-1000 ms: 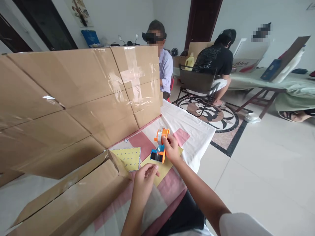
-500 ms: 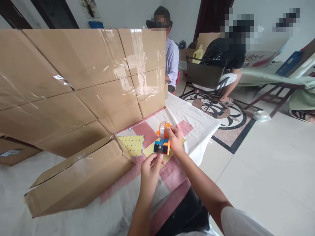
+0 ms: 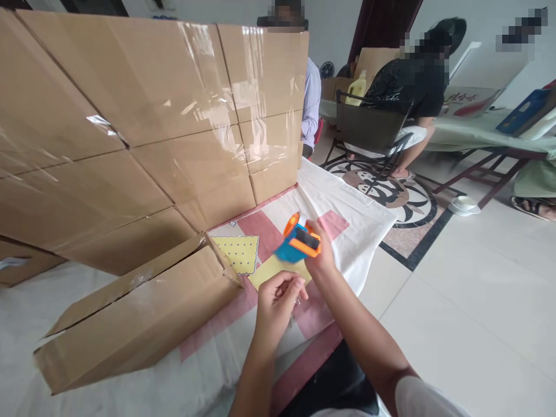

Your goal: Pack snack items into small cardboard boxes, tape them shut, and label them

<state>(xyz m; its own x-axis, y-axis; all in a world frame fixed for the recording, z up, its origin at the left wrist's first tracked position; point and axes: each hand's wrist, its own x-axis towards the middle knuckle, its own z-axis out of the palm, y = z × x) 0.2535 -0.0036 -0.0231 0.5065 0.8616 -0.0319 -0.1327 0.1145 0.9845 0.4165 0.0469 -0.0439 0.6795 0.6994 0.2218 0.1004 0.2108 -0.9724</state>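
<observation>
My right hand is wrapped round an orange and blue tape dispenser, tilted above the cloth-covered table. Just below it, my left hand is closed, thumb against curled fingers, with a small clear bit at the fingertips that looks like tape but is too small to make out. Under the dispenser lies a plain yellow sheet. Beside that, a yellow dotted sheet lies flat, its left side behind the end of a long cardboard box.
Stacked, taped cardboard boxes form a wall on the left and ahead. The white and pink tablecloth ends at the right. Beyond are one person behind the boxes, another on a chair, and a white bowl on the floor.
The dispenser has turned over in my right hand, and is now apart from my left hand. My left hand has moved slightly right. The whole view has shifted a little.
</observation>
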